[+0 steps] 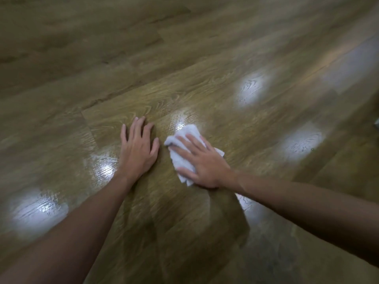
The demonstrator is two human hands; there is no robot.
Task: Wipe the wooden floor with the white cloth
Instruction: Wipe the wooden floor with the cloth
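A crumpled white cloth (189, 133) lies on the brown wooden floor (184, 89) near the middle of the view. My right hand (202, 162) rests flat on top of the cloth, fingers spread and pressing it down. Part of the cloth is hidden under the palm. My left hand (137, 148) lies flat on the bare floor just left of the cloth, fingers apart, holding nothing. A small gap separates it from the cloth.
Bright light reflections glare on the glossy planks around both hands, at the left (39, 208) and at the right (301, 142). A small dark object (376, 123) shows at the right edge. The outer parts of the view are blurred.
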